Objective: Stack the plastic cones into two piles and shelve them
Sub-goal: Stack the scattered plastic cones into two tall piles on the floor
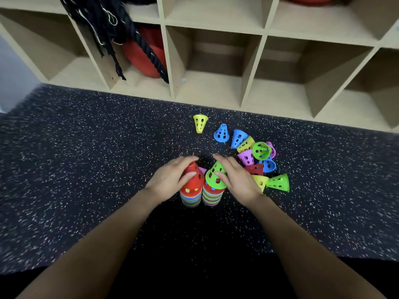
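Note:
Two piles of stacked plastic cones stand side by side on the dark speckled floor. The left pile (191, 196) has a red cone (193, 184) on top, and my left hand (172, 180) grips that red cone from the left. The right pile (212, 196) is topped by a tilted green cone (216, 176); my right hand (236, 178) holds it with fingers round its right side. Several loose cones (257, 156) in blue, yellow, purple, green and red lie scattered to the right, and a single yellow cone (200, 123) lies further out.
A wooden cubby shelf (250, 67) runs along the far side of the floor with several empty compartments. One compartment holds a red ball (143, 59) and a dark rope (108, 24) hangs over it.

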